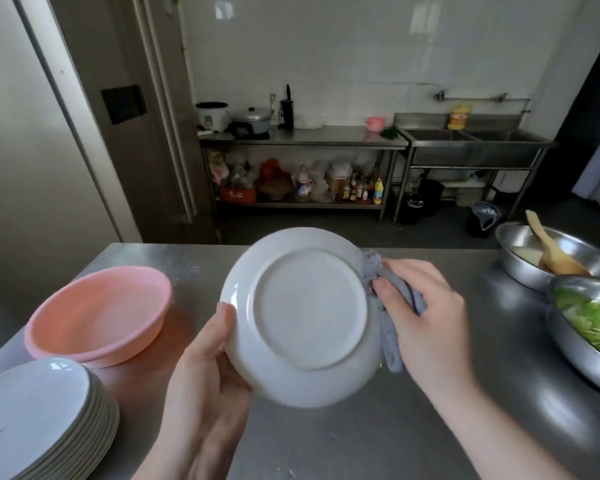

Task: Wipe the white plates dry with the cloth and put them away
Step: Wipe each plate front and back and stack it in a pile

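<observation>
The white plate [305,313] was held above the steel counter [430,410], underside facing the camera. The left hand [205,368] gripped its lower-left rim, thumb on the edge. The right hand [426,313] pinched the grey cloth [388,327] against the right rim. A stack of plates [39,420] sat lower left, beside a pink basin [97,313].

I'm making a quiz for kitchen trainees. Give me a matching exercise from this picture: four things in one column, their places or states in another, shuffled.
Things:
1. held plate
2. cloth
3. pink basin
4. plate stack

States:
A. near left corner of the counter
B. underside facing the camera
C. sitting behind the stack
D. pressed to the plate's right rim

Pairs: 1-B, 2-D, 3-C, 4-A
</observation>
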Available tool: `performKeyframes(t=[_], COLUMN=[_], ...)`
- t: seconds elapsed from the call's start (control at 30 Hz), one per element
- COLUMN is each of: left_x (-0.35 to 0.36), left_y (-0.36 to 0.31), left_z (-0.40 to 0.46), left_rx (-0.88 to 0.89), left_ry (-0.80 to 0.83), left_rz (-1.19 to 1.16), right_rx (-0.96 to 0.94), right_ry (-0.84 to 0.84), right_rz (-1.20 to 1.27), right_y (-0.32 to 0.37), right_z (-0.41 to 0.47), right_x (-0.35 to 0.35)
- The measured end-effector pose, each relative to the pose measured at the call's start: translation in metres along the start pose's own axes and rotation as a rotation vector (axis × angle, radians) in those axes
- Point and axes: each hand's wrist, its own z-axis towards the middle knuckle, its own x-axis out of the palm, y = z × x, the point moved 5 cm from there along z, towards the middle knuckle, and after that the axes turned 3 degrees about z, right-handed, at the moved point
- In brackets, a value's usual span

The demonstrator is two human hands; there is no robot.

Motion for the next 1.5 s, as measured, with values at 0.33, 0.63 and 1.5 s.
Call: performKeyframes(t=[0.33,0.63,1.5], left_x=[-0.008,-0.004,0.018], left_y=[0.027,0.027,0.021], left_z=[0.009,0.011,-0.021], left_rx=[-0.364,-0.394,0.168], left_ry=[-0.288,-0.319,0.103], left_rz=[-0.413,-0.469,0.256], right_rx=[-0.325,-0.362,-0.280], right_ry=[-0.122,-0.063,-0.002], right_rz=[-0.197,-0.209,-0.117], right_y=[0.001,0.003,0.036], right_z=[-0.051,-0.058,-0.005], right_x=[0.015,0.025,0.036])
